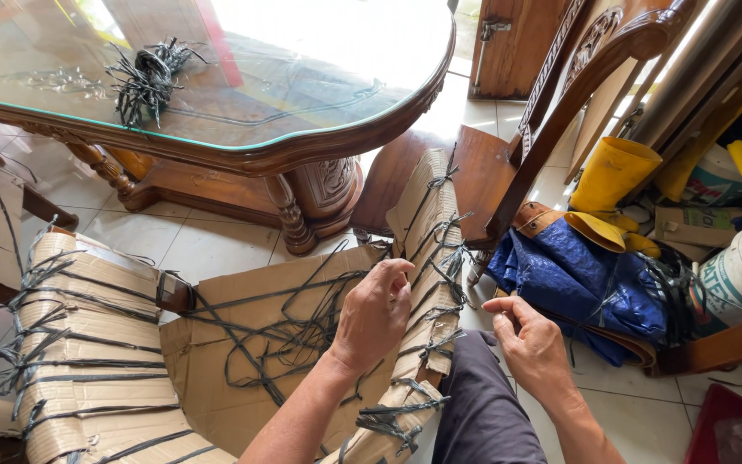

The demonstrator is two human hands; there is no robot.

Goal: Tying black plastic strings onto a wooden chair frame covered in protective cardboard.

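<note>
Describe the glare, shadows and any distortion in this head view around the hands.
Head view: strong window glare washes out the glass tabletop and the floor tiles beyond it; the left hand and right hand at the cardboard-wrapped chair arm are evenly lit and sharp; wide-angle bending curves the table edge.
</note>
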